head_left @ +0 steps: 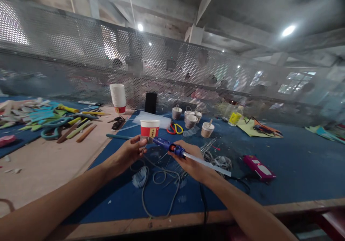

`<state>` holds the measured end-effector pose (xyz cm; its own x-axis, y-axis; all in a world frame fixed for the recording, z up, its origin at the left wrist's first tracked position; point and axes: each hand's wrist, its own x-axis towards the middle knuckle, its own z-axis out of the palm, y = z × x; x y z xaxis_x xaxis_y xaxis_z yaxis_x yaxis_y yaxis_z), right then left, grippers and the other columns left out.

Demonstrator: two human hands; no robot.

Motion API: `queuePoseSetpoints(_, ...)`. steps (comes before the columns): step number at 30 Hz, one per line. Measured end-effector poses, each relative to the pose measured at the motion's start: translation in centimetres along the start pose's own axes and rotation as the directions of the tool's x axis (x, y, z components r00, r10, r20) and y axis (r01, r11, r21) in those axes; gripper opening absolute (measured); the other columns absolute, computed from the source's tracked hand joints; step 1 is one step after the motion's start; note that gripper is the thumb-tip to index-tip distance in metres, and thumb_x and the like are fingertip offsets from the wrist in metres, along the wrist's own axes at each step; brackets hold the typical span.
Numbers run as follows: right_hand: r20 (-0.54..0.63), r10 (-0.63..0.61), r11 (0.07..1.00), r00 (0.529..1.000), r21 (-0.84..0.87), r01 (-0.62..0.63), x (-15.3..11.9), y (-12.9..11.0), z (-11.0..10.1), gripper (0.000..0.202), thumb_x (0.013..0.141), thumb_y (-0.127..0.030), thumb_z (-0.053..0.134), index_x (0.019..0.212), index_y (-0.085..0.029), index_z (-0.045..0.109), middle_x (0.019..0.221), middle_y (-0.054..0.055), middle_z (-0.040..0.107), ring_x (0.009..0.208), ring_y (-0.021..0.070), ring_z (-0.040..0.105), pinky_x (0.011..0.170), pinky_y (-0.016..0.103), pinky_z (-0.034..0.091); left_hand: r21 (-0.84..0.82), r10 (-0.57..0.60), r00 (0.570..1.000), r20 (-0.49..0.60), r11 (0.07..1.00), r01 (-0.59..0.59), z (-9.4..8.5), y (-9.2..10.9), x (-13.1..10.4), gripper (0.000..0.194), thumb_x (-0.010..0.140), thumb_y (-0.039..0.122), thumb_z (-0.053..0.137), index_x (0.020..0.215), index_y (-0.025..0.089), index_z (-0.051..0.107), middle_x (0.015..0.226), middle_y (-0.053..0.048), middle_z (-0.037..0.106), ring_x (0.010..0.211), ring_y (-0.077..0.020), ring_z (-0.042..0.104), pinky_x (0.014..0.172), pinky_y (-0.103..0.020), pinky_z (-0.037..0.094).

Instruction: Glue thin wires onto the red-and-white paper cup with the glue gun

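My left hand is closed around the lower part of a red and white paper cup. Grey cord runs from near those fingers and lies in loops on the blue table below. A blue hot glue gun is gripped in my right hand, its nozzle at the cup's lower right side. Whether the nozzle touches the cup I cannot tell. From the gun's back end a long clear glue stick sticks out. Some of the left fingers are hidden behind the cup.
A tall stack of paper cups stands at back left, near a black phone. Several cord-wrapped cups and red-yellow scissors lie beyond my hands. A magenta box sits right; blue-handled scissors lie left. A perforated metal screen bounds the back.
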<state>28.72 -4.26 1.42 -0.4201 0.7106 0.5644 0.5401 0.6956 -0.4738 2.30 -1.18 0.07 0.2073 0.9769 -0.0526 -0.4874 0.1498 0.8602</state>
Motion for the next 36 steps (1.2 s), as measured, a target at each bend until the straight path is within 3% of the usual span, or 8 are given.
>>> queuePoseSetpoints(5, -0.002, -0.023, 0.996, 1.0, -0.081, 0.022, 0.09, -0.03, -0.2, 0.016, 0.097, -0.034, 0.063, 0.108, -0.023, 0.064, 0.089, 0.002, 0.073, 0.077, 0.0186, 0.069, 0.067, 0.025, 0.045, -0.02, 0.002, 1.0, -0.022, 1.0, -0.003, 0.11, -0.12, 0.01, 0.032, 0.071, 0.01, 0.088, 0.098, 0.013, 0.07, 0.084, -0.003, 0.071, 0.054, -0.0078, 0.063, 0.044, -0.015, 0.051)
queuePoseSetpoints(13, 0.037, -0.06, 0.995, 0.997, -0.078, 0.063, -0.03, 0.19, -0.37, 0.016, 0.095, -0.028, 0.065, 0.109, -0.023, 0.061, 0.093, 0.001, 0.073, 0.074, 0.0164, 0.067, 0.065, 0.024, 0.042, 0.0, 0.01, 0.999, -0.031, 1.0, -0.01, 0.21, -0.15, 0.04, 0.038, 0.068, 0.012, 0.09, 0.099, 0.013, 0.069, 0.091, -0.005, 0.074, 0.055, -0.0081, 0.063, 0.044, -0.016, 0.05)
queuePoseSetpoints(36, 0.065, -0.044, 0.988, 0.997, -0.148, 0.053, 0.04, 0.31, -0.64, 0.013, 0.096, -0.026, 0.062, 0.108, -0.024, 0.059, 0.096, 0.001, 0.072, 0.079, 0.0173, 0.065, 0.068, 0.025, 0.038, 0.026, 0.02, 1.0, -0.002, 0.999, -0.02, 0.31, -0.14, -0.22, 0.036, 0.067, 0.02, 0.093, 0.095, 0.012, 0.072, 0.084, -0.002, 0.068, 0.056, -0.0071, 0.062, 0.046, -0.015, 0.051)
